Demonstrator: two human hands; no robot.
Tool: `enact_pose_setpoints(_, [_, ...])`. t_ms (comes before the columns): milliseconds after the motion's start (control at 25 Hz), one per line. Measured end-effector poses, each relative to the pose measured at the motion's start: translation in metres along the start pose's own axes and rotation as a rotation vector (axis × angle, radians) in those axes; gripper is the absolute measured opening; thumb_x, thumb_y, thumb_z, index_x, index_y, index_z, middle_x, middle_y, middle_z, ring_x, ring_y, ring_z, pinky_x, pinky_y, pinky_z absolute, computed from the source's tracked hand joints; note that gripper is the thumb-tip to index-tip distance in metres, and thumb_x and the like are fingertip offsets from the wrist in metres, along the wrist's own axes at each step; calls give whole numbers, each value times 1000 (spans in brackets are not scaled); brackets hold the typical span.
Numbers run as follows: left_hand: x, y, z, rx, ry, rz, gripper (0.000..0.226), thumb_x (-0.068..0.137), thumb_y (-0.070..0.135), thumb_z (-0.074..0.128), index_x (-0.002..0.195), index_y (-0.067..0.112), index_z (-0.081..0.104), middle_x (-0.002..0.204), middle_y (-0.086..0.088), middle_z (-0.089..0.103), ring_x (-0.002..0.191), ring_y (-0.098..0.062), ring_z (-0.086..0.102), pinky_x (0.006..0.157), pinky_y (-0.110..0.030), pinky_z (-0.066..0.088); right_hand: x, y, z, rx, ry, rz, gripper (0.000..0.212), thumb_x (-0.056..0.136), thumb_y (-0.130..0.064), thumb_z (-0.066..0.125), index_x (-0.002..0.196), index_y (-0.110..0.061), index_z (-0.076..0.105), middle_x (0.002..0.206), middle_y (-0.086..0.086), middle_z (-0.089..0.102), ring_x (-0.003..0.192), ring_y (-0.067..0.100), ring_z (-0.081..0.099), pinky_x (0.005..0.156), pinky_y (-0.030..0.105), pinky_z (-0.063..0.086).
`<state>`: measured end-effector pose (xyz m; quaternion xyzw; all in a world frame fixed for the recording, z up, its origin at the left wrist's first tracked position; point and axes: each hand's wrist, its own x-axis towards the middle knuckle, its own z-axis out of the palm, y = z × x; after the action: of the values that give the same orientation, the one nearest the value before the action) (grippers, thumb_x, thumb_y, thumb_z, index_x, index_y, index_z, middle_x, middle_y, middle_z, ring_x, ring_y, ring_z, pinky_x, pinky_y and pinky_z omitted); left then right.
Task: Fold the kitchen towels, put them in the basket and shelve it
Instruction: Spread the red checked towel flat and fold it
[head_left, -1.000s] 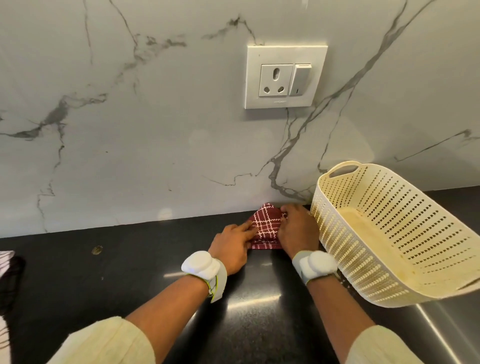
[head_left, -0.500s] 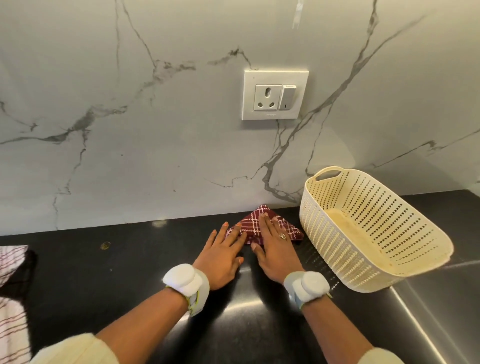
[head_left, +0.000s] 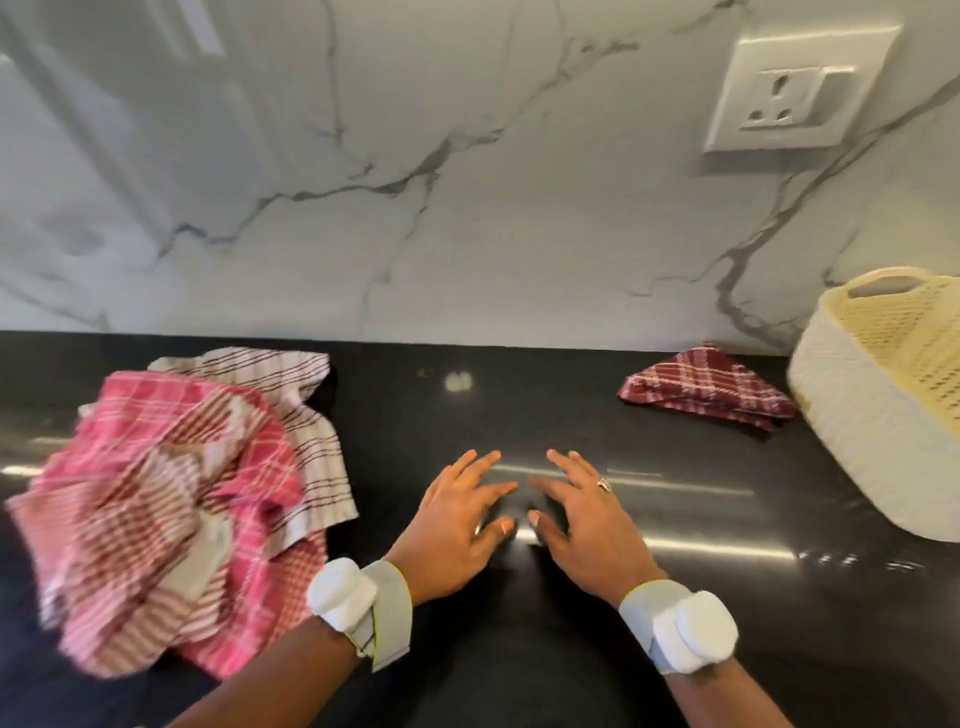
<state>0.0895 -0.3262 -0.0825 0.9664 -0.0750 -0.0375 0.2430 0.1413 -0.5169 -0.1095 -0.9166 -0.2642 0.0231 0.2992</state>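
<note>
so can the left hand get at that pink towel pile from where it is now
Probably yes. The left hand is open and holds nothing, and the pile of pink towels lies just to its left on the black counter, with nothing between them. The right hand is empty too.

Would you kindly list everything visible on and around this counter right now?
Dark red checked folded towel: one, on counter beside basket.
Pile of unfolded towels: several, pink checked and white-and-maroon striped, counter's left; exact count unclear.
Cream perforated plastic basket: one, right edge.
Black glossy counter: one.
White marble wall: grey-veined, behind.
White wall socket: one, upper right.
White wrist bands: two.
Left hand: open, fingers spread, empty.
Right hand: open, empty, ring on finger.
</note>
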Motion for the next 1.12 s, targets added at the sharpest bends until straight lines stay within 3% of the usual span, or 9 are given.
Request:
enact_pose_setpoints(200, [-76, -67, -33, -66, 145, -139, 58, 83, 61, 39, 131, 33, 55, 155, 12, 27, 147, -13, 13, 119, -41, 20, 10, -93, 43, 74, -120, -136, 38, 93, -36, 56, 130, -28, 57, 149, -9, 37, 140, 11, 30, 113, 23, 25])
enact_pose_setpoints(360, [-133, -122, -63, -88, 219, -202, 33, 91, 36, 58, 125, 33, 59, 150, 12, 33, 143, -13, 20, 117, -34, 23, 11, -152, 78, 74, -116, -132, 33, 91, -37, 60, 123, -31, 61, 139, -16, 45, 130, 3, 40, 103, 11, 26])
enact_pose_setpoints(440, [-154, -145, -76, -55, 260, -229, 31, 89, 37, 56, 119, 35, 62, 146, 9, 39, 138, -17, 28, 113, -43, 29, 8, -174, 91, 108, -123, -108, 30, 90, -33, 62, 120, -30, 64, 132, -18, 50, 122, 0, 45, 99, 6, 26])
enact_pose_setpoints(560, [-191, -189, -92, 176, 312, -322, 35, 81, 41, 55, 112, 32, 67, 141, 0, 49, 134, -29, 38, 108, -53, 33, 13, -213, 123, 183, -150, -110, 25, 87, -27, 65, 112, -28, 67, 120, -17, 57, 114, 2, 52, 101, 15, 37])
enact_pose_setpoints(680, [-228, -213, -102, 429, 294, -427, 44, 79, 40, 66, 121, 28, 64, 143, -8, 49, 133, -36, 42, 107, -54, 33, 13, -260, 159, 161, -174, -142, 23, 86, -27, 69, 109, -25, 69, 120, -12, 58, 115, 4, 49, 95, -1, 21])
enact_pose_setpoints(760, [-238, -220, -112, 455, 255, -498, 51, 88, 41, 56, 137, 29, 48, 144, -2, 47, 133, -29, 42, 108, -45, 32, 15, -288, 176, 198, -190, -139, 23, 86, -28, 70, 108, -25, 69, 123, -11, 56, 116, 3, 46, 95, 1, 19])
enact_pose_setpoints(960, [-237, -212, -158, -111, 553, -400, 43, 91, 19, 58, 130, 31, 45, 102, 7, 68, 92, -17, 66, 74, -33, 52, 31, -320, 179, 608, -97, 59, 14, 89, -30, 66, 102, -25, 69, 109, -8, 67, 103, 6, 60, 93, 28, 46])
enact_pose_setpoints(1040, [-230, -198, -179, -353, 624, -179, 44, 87, 11, 67, 124, 28, 49, 90, 10, 68, 83, -7, 66, 73, -30, 56, 37, -326, 166, 866, -61, 135, 32, 86, -42, 63, 105, -17, 70, 102, 2, 71, 94, 16, 65, 86, 38, 50])
enact_pose_setpoints(1120, [-222, -169, -200, -487, 603, 26, 44, 85, 8, 70, 122, 25, 53, 87, 8, 69, 84, -4, 67, 76, -21, 54, 43, -332, 142, 1241, -145, 220, 52, 92, -50, 53, 120, -8, 64, 114, 17, 68, 104, 29, 64, 97, 47, 47])
